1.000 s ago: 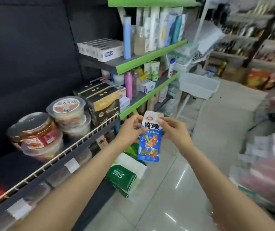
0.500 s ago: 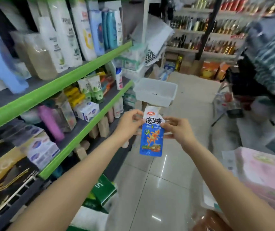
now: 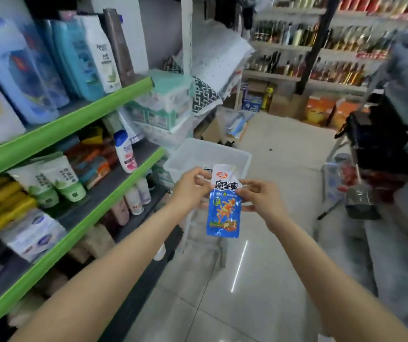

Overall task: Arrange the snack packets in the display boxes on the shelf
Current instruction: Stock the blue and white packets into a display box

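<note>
Ahead of you on the floor sits a white plastic bin (image 3: 243,160); your hands hide most of its inside, so its contents cannot be told. To your left, the green-edged shelf (image 3: 79,112) carries blurred shampoo bottles (image 3: 99,55) above and green tubes (image 3: 67,180) below. You hold the blue-and-white snack packet (image 3: 224,211) upright in mid-air over the aisle, in front of the bin. Your left hand (image 3: 189,187) pinches its upper left edge and your right hand (image 3: 259,196) pinches the upper right edge, fingers curled.
</note>
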A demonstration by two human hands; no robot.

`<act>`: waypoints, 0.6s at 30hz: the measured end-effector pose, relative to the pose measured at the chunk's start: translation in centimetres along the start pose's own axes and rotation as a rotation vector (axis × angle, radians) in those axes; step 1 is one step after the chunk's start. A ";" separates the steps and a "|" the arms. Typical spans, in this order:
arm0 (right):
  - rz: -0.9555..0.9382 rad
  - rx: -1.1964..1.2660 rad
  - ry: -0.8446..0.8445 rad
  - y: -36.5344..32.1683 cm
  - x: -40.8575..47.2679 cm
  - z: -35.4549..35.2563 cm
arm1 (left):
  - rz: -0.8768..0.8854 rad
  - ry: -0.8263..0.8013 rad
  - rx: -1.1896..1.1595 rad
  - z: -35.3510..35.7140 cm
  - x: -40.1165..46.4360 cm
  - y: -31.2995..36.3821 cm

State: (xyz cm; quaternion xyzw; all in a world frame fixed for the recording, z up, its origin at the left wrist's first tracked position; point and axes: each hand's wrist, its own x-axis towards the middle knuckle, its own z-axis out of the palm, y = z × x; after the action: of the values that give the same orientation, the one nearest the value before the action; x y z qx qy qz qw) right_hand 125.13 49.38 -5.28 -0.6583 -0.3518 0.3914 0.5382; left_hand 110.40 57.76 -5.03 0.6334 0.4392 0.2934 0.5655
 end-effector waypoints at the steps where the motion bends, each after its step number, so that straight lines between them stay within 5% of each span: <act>1: 0.011 -0.007 -0.005 0.1 2.2 -0.8 | -0.021 -0.008 -0.007 0.7 1.8 -0.1; 7: 0.092 0.018 -0.010 1.7 14.4 -2.7 | -0.084 -0.097 0.034 2.5 11.2 -1.0; 18: 0.197 -0.133 -0.092 8.6 34.8 1.3 | -0.369 -0.014 -0.112 1.9 32.5 -7.7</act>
State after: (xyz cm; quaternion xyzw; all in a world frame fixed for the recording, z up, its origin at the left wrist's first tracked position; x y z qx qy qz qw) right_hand 139.85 79.25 -18.67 -0.7053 -0.3347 0.4481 0.4356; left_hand 124.68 85.54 -16.95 0.5117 0.5267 0.2043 0.6473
